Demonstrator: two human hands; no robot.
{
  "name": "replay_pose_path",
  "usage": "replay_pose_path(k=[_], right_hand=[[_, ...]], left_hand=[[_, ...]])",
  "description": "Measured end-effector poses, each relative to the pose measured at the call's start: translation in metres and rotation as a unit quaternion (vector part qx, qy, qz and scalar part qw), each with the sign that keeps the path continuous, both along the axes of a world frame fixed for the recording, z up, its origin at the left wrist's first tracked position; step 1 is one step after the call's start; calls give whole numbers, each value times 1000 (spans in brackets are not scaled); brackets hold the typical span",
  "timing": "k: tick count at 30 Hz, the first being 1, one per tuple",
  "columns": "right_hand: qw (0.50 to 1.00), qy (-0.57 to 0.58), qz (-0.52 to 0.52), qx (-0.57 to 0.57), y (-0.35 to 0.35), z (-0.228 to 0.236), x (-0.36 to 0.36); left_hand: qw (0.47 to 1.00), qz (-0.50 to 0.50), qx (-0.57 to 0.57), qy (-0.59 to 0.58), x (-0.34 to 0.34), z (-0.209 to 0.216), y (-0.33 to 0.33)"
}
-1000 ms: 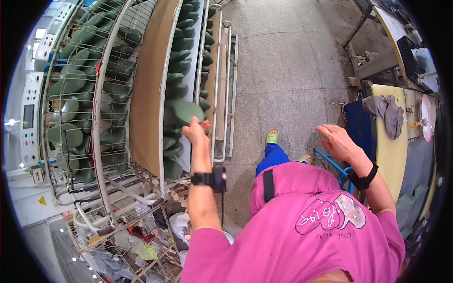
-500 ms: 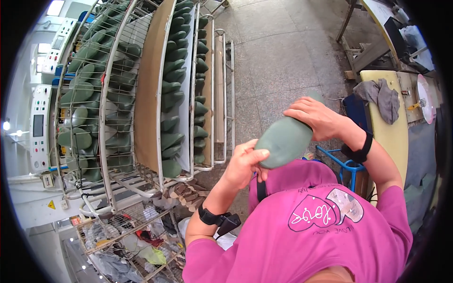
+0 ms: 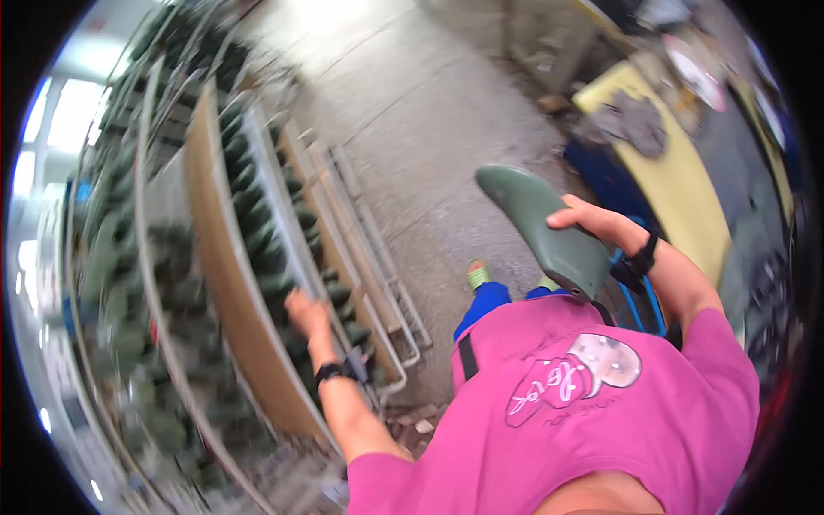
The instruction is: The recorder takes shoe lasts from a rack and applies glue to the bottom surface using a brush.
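A smooth dark green shoe last is in my right hand, held in front of my body on the right. Its narrow end points away and to the left, and the thick end lies close to my shirt. The thumb presses on its upper face; most of the other fingers are hidden behind it. My left hand is stretched out over the rack on the left, by a row of green shoe lasts. Motion smears its fingers, so whether it touches one of them cannot be told.
Upright brown boards divide the metal rack at left, which carries many more lasts. On the right stands a yellow-topped bench with a grey cloth on it. A blue metal frame is beside my right forearm.
My left hand has let go of the shoe last and moved left to the rack. The right hand keeps the last, now turned side-on. My view has swung, blurring the left side.
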State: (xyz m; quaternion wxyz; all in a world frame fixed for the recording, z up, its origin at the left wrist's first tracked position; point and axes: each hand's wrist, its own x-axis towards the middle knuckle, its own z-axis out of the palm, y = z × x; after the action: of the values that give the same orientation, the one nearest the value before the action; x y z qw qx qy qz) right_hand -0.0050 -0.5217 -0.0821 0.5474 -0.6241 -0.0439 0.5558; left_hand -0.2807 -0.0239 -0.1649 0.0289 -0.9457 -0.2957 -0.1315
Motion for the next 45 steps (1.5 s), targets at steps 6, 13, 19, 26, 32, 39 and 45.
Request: replay_pose_path(k=[6, 13, 19, 26, 32, 39, 45], right_hand=[[944, 139, -279, 108, -26, 20, -27], [841, 82, -505, 174, -80, 17, -48], [740, 10, -640, 206, -176, -2, -58], [679, 56, -712, 170, -247, -35, -43], [708, 40, -704, -29, -312, -55, -73], [663, -544, -402, -320, -312, -37, -61], [636, -466, -548, -278, -295, -56, -72]], left_hand=[[976, 3, 143, 162, 26, 0, 16], [958, 72, 167, 224, 12, -19, 71], [957, 44, 261, 117, 24, 6, 17], [999, 12, 20, -22, 95, 55, -40], [964, -59, -237, -101, 152, 149, -185], [771, -229, -568, -174, 247, 207, -362], [676, -439, -592, 1, 401, 128, -458]])
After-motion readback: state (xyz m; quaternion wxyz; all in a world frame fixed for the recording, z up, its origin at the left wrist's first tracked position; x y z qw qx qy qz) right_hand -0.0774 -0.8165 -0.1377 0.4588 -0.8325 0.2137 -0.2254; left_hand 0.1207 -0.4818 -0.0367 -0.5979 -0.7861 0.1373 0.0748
